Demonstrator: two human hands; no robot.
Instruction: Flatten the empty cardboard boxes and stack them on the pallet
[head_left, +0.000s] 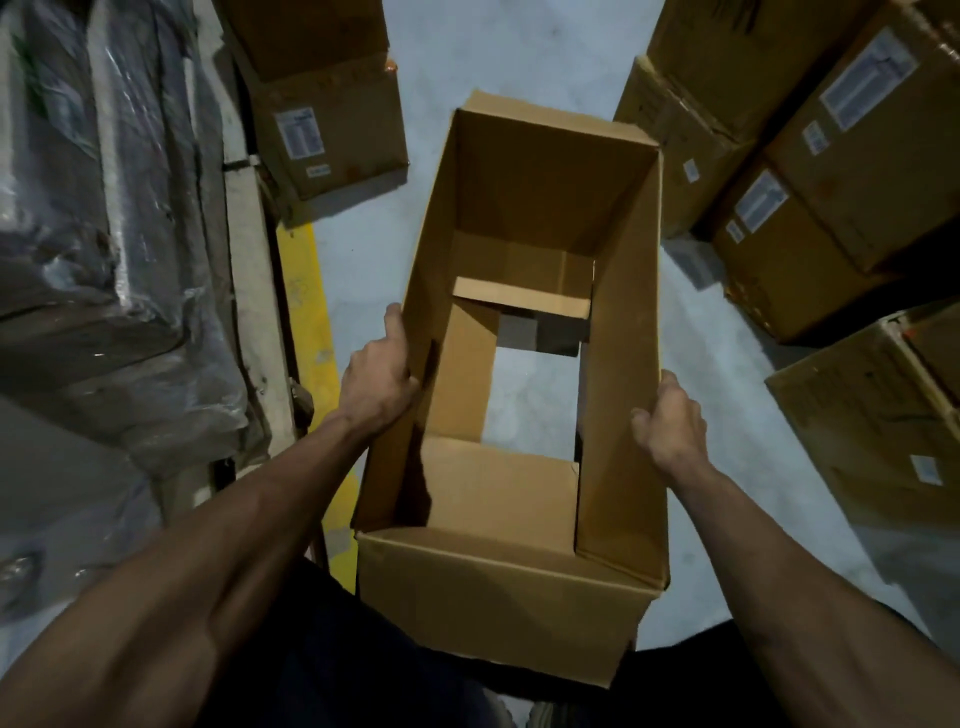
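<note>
Cardboard box (524, 587), gripped between left hand (376, 382), right hand (670, 423)

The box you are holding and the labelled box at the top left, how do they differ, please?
The held box is open at both ends, floor visible through it; the labelled box stands on the floor. The held box shows no label; the other has a white one. The left hand and right hand grip only the held box. Both are brown cardboard.

White labels (300, 134) on stacked cartons (332, 124), print too blurred to read
</note>
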